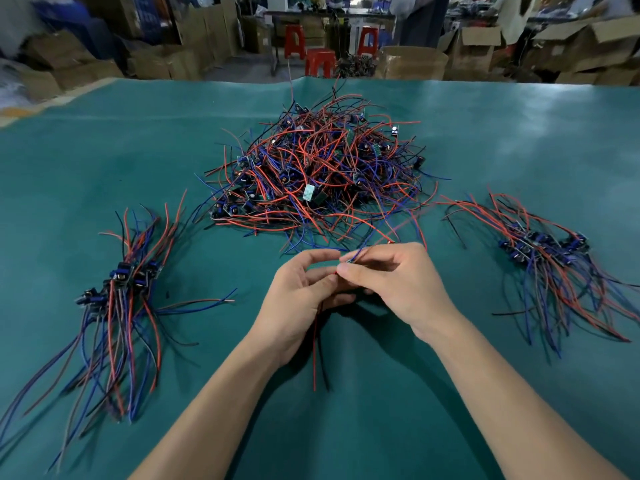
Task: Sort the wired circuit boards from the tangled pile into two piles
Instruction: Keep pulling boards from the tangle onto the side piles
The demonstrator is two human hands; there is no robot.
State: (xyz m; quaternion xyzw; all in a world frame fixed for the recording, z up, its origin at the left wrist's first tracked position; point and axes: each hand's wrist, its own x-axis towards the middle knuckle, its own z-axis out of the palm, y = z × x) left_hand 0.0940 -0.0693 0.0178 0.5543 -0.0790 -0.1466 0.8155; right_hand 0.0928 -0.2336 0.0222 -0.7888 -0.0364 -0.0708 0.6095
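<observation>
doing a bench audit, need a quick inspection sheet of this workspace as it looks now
surface: green mat covering the table.
job's things: tangled pile at centre back; left pile and right pile of sorted boards.
clutter: nothing seen.
hands: left hand and right hand meet at centre front, both pinching one wired board, mostly hidden.
cables: red and black wires hang below the left hand.
surroundings: cardboard boxes, red stools behind.

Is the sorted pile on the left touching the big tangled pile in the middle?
Apart. In the head view, bare green mat separates the left sorted pile from the tangled pile; no wire bridges them.
</observation>
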